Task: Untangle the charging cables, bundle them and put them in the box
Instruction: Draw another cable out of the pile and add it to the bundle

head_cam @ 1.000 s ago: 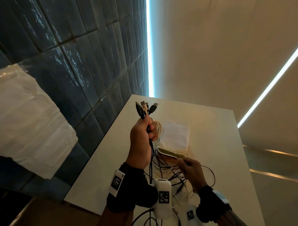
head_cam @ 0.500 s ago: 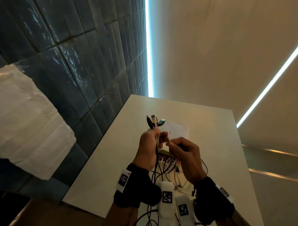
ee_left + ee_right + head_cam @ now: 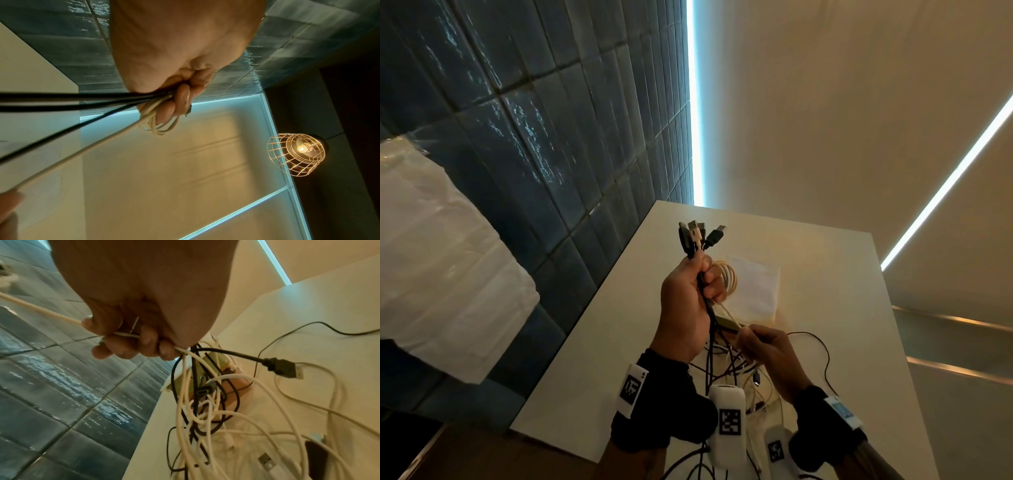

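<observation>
My left hand (image 3: 690, 301) is raised above the white table (image 3: 592, 359) and grips several black and white cables just below their USB plugs (image 3: 700, 234), which stick up out of the fist. White cable loops (image 3: 727, 279) are wound round its fingers (image 3: 179, 104). My right hand (image 3: 767, 346) is lower and pinches a taut white cable (image 3: 41, 313) that runs up to the left hand. A tangle of black and white cables (image 3: 205, 402) hangs and lies below it. The box (image 3: 755, 289), with a pale flap, sits on the table behind the hands.
A dark tiled wall (image 3: 534, 137) runs along the table's left edge. A white plastic-wrapped bundle (image 3: 438, 267) hangs at the left. A black USB plug (image 3: 285, 369) and loose cable ends lie on the table to the right. A wire-cage lamp (image 3: 298, 155) hangs overhead.
My right hand has dropped from beside the left hand's fingers to lower down, drawing the white cable taut. The left hand has risen a little with the plugs.
</observation>
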Tool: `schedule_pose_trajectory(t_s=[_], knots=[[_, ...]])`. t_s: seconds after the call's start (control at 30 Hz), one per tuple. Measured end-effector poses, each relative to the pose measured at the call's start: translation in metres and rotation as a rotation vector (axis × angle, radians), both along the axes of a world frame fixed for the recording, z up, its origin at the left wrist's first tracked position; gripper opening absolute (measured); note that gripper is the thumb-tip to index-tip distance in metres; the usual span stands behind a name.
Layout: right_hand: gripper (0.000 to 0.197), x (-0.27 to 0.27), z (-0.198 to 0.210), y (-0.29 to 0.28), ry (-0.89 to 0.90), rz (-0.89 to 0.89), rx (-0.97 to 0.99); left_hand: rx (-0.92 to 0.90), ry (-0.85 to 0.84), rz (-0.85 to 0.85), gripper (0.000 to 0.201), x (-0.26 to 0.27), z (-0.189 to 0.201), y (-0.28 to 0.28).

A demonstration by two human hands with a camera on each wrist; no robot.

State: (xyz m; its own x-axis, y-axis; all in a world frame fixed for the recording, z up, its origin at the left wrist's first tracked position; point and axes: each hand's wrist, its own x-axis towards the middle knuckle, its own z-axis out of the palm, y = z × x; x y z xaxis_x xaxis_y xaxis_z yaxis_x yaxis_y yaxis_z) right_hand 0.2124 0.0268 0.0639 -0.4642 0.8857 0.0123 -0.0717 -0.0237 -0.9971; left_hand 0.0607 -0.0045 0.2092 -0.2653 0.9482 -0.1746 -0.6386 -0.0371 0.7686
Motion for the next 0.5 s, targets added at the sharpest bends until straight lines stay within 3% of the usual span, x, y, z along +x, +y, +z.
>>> schedule_pose_trajectory(t_s=[0.5], knots=[[0.032,0.015,-0.045,-0.003,-0.223,0.031,-0.053,0.059,0.046,0.119,0.035,-0.024,0.005,-0.005]])
